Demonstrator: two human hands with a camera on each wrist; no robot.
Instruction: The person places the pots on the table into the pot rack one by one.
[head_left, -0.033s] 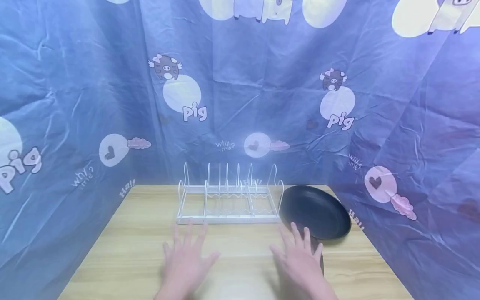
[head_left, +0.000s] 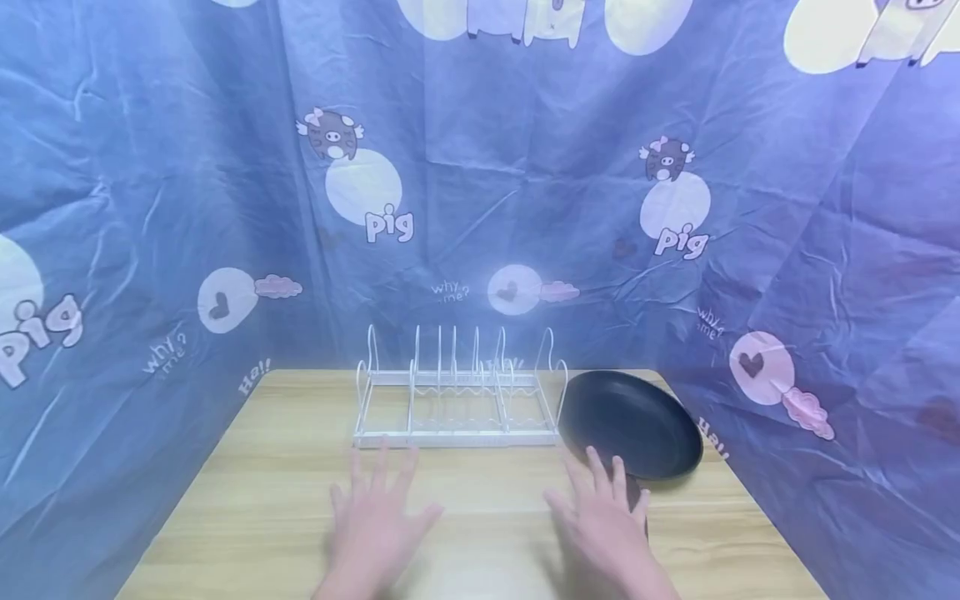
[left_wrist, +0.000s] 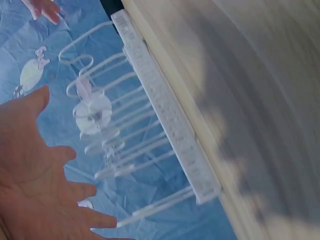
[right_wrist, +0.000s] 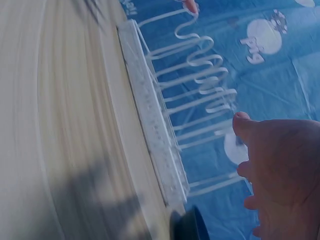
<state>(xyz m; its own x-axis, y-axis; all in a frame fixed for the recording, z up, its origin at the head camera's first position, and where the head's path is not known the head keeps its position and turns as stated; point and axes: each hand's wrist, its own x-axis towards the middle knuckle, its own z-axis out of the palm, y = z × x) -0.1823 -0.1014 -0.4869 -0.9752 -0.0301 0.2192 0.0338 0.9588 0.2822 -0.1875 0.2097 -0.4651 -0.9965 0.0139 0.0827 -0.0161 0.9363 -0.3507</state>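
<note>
A white wire rack with upright loops stands at the back of the wooden table. To its right lies a black frying pan, its handle pointing toward me and partly hidden by my right hand. That hand hovers with fingers spread and holds nothing. My left hand, also spread and holding nothing, is in front of the rack's left half. In the left wrist view the left palm shows bare; in the right wrist view the right hand is apart from the rack.
Blue cloth printed with pigs and white circles hangs around the back and both sides of the table. The pan's rim shows beside the rack's end in the right wrist view.
Both hands have shifted very slightly to the right and toward me, fingers still spread. The rack and frying pan have stayed in place.
</note>
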